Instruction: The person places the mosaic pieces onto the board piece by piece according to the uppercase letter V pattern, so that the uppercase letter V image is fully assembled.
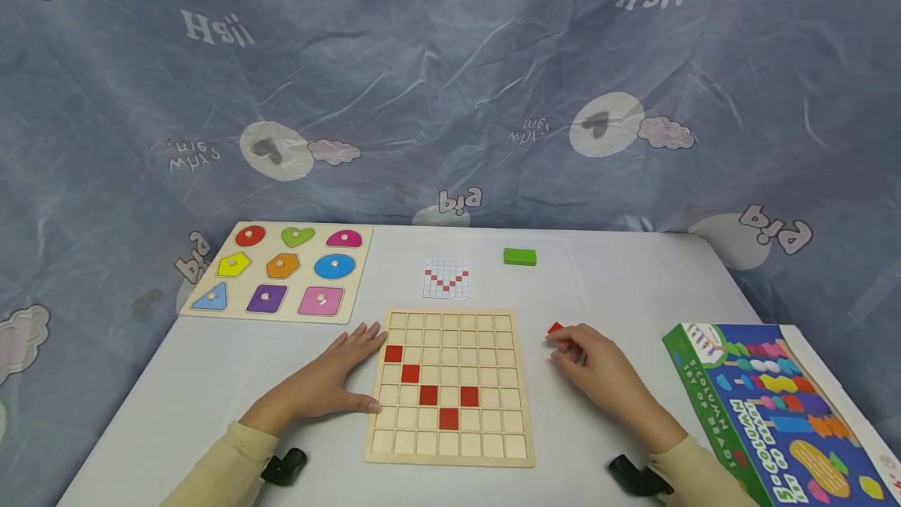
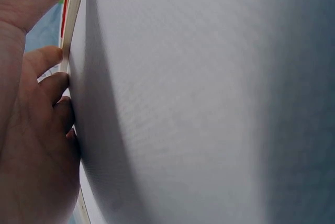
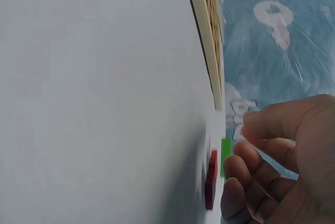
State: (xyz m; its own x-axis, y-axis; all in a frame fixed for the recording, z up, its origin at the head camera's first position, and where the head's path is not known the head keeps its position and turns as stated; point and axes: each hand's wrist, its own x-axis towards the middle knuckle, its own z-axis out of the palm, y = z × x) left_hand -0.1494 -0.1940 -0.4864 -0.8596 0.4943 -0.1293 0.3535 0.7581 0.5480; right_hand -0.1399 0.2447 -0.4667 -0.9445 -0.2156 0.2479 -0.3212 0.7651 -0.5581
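A wooden grid board (image 1: 486, 451) lies flat on the table, with several red square tiles (image 1: 448, 418) set in its cells, forming a slanted line that turns up at the right. My left hand (image 1: 324, 378) lies along the board's left side, fingers spread, thumb and fingertips at its edge. Right of the board, my right hand (image 1: 598, 366) hovers with fingers loosely bent and nothing visible between them. Just beyond its fingertips a red piece (image 1: 555, 327) lies on the table, partly hidden by the hand. In the right wrist view the red piece (image 3: 211, 182) sits apart from the fingers.
Behind the board lie a small pattern card (image 1: 446, 279) with red squares and a green block (image 1: 519, 257). A shape puzzle board (image 1: 274, 311) is at the back left. A boxed bead set (image 1: 781, 413) stands at the right edge. A patterned curtain (image 1: 450, 84) hangs behind.
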